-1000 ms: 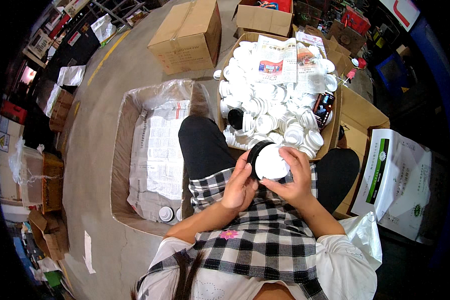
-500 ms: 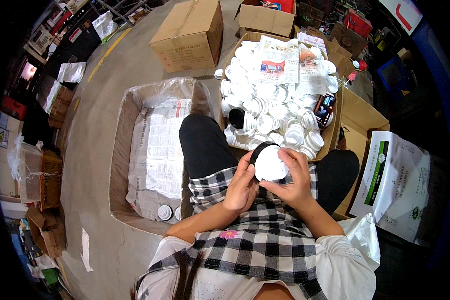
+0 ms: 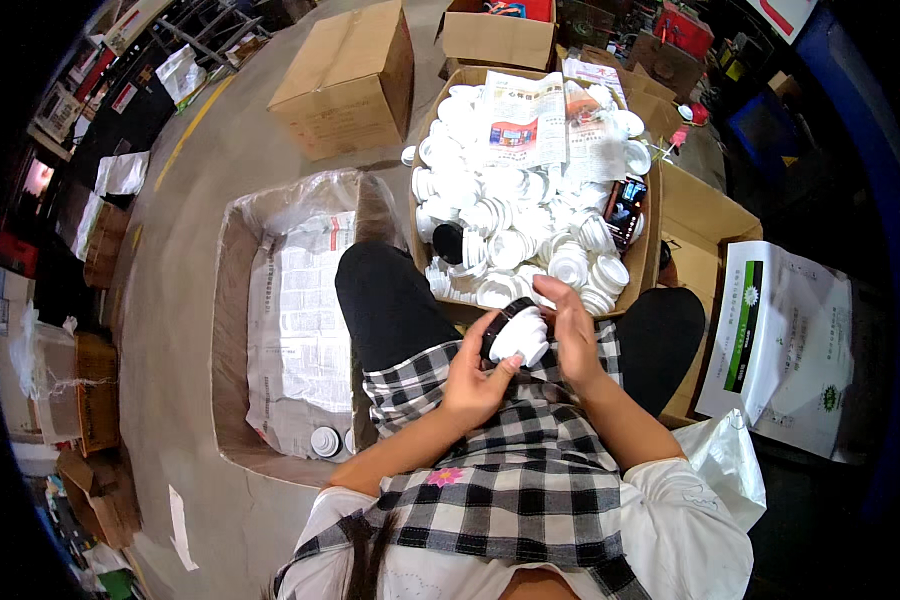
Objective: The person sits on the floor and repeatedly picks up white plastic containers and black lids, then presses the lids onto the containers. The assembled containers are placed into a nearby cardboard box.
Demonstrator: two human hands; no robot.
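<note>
My left hand (image 3: 473, 380) grips a round white stepped part (image 3: 522, 338) with a black ring (image 3: 503, 325) around its wide end. The part is tilted, its white steps toward my right hand and the black ring to the upper left. Close beside it, my right hand (image 3: 576, 338) is open with fingers stretched upward; whether it touches the part I cannot tell. Just beyond my knees, a cardboard box (image 3: 654, 240) is heaped with similar white parts (image 3: 510, 215). A black round piece (image 3: 448, 243) lies among them on the left.
Left of my leg stands a lined carton (image 3: 232, 330) with newspaper (image 3: 305, 300) inside and two white parts (image 3: 325, 441) at its near end. A lit phone (image 3: 625, 212) and newspaper sheets (image 3: 526, 120) rest on the heap. A closed carton (image 3: 345, 85) stands beyond; a white printed bag (image 3: 780, 345) is at right.
The white part has turned from its broad face showing to its stepped side showing. My right hand has come off its edge and opened. The view has shifted slightly.
</note>
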